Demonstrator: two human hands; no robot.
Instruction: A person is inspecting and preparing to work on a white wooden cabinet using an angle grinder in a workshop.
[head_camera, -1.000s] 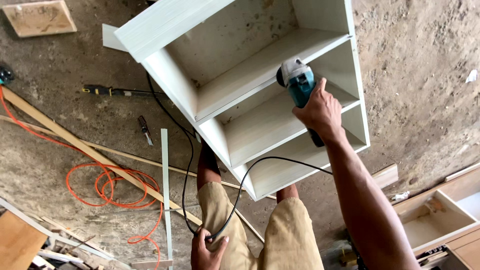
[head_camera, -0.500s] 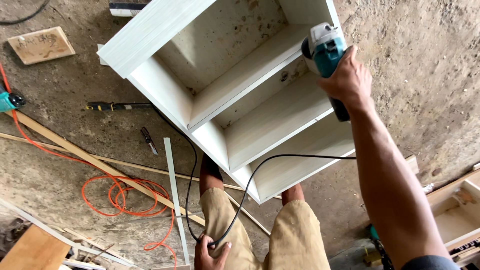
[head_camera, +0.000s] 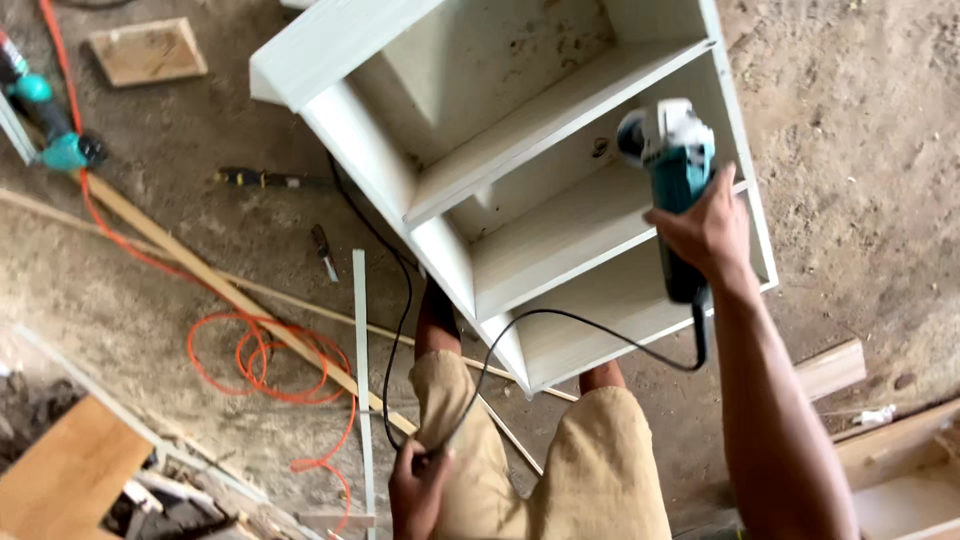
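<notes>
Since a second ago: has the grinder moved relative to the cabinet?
Yes. The teal grinder in the right hand rose from the white cabinet's lower shelf to the middle shelf, nearer its right side panel.

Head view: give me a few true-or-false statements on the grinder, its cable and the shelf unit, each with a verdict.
1. The right hand holds a teal angle grinder over the white shelf unit. True.
2. The left hand grips the black power cable low beside the person's leg. True.
3. The shelf unit's compartments are filled with tools. False: they are empty.
4. The orange cord is coiled inside the shelf unit. False: it lies looped on the dirt floor, left of the unit.
5. Another teal tool lies on the floor at the far left. True.
</notes>
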